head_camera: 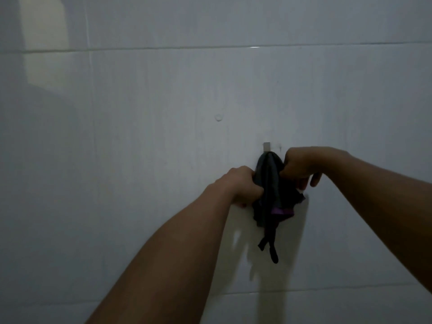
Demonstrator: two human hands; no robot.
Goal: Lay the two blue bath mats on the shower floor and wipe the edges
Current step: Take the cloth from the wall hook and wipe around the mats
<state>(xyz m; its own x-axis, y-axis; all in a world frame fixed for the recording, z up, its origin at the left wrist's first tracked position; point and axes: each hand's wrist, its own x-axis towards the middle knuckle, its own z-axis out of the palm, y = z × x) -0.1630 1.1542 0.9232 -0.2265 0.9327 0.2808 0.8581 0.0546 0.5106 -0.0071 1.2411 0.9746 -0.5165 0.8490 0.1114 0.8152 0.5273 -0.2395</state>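
Observation:
A dark rag with a purple patch near its lower edge hangs bunched at a small metal wall hook on the tiled wall. My left hand grips the rag's left side with curled fingers. My right hand pinches its upper right side, just below the hook. Two dark strips of the rag dangle beneath. No blue bath mat and no shower floor is in view.
The whole view is a dim, pale tiled wall with grout lines across it. A small round bump sits on the tile to the upper left of the hook. A brighter reflection shows at the top left.

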